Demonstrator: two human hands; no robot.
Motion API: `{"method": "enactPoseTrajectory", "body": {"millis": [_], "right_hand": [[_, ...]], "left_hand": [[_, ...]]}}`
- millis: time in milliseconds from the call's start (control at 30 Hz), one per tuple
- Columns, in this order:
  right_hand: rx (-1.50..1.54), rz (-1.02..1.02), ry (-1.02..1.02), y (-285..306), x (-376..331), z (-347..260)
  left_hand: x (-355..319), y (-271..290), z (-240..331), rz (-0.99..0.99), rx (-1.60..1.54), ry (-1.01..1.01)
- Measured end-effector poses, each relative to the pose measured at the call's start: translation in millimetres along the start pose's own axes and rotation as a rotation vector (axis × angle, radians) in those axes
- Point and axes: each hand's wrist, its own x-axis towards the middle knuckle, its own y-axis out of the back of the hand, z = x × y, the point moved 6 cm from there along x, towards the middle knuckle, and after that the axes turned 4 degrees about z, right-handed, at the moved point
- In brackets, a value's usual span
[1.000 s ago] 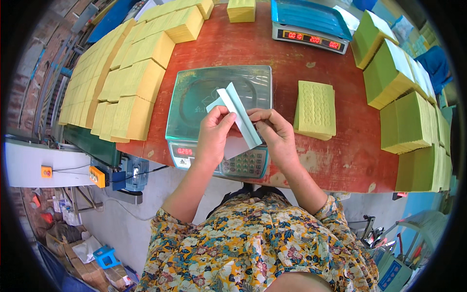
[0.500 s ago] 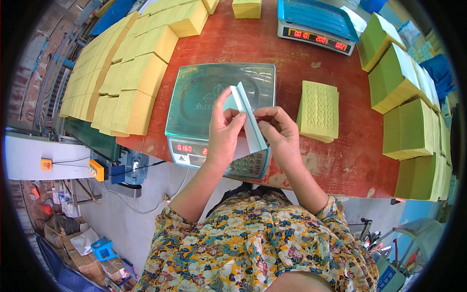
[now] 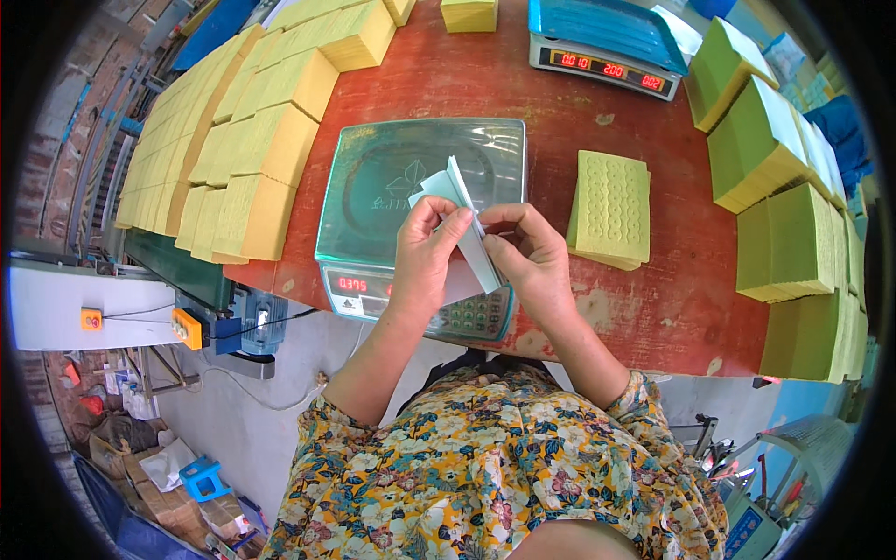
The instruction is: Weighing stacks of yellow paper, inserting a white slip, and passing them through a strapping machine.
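Over a green scale, both hands pinch a pale paper stack.

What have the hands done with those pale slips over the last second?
Both hands, left hand and right hand, have kept hold of the pale slips, tilting them more upright and bringing them slightly nearer the body. The scale and yellow stack stayed put.

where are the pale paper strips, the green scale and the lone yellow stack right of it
pale paper strips (image 3: 464,213), head view, upper part above the fingers
green scale (image 3: 392,177), head view, bare weighing pan
lone yellow stack (image 3: 611,207), head view, top sheet
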Motion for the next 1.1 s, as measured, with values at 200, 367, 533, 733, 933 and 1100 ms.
{"method": "enactPoseTrajectory", "body": {"millis": [200,367,533,733,933,1100], "right_hand": [[-0.007,-0.006,0.010,0,1,3],[-0.013,-0.003,0.020,0,1,3],[0.005,0.005,0.007,0,0,2],[0.004,0.007,0.003,1,0,3],[0.017,0.012,-0.029,0,-1,2],[-0.123,0.064,0.178,13,3,-2]], "left_hand": [[2,3,-2,0.001,-0.006,0.017],[3,2,-3,-0.006,-0.037,0.031],[3,4,-4,-0.046,-0.018,0.048],[3,4,-4,-0.061,-0.025,0.047],[4,5,-6,-0.073,-0.030,0.043],[2,2,-6,-0.090,-0.045,0.082]]}}
